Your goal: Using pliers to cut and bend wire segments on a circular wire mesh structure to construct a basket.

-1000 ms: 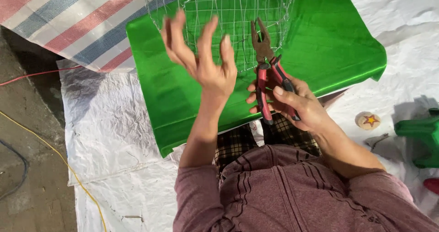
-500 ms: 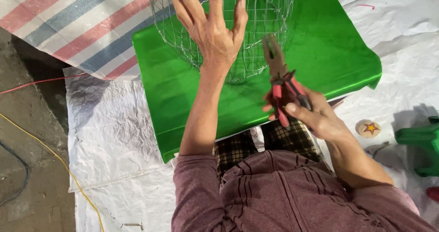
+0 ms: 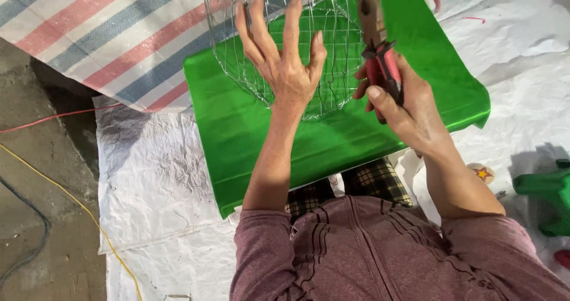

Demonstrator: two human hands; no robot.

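Note:
A round wire mesh basket [image 3: 332, 51] stands on a green sheet [image 3: 249, 135] in front of me. My left hand [image 3: 285, 57] reaches over its near rim with the fingers spread, touching the wires. My right hand [image 3: 404, 99] grips red-handled pliers [image 3: 377, 46], whose metal jaws point up along the basket's right side. The top of the basket is cut off by the picture's edge.
A striped red, blue and white tarp [image 3: 101, 34] lies at the back left. White sheeting [image 3: 154, 182] covers the ground. Red and yellow cables [image 3: 53, 176] run across the bare ground at left. A green plastic object [image 3: 546, 194] and a small round tin [image 3: 482, 173] sit at right.
My left hand has moved forward from mid-air onto the wire basket. My right hand has lifted the pliers up and forward to the basket's right side.

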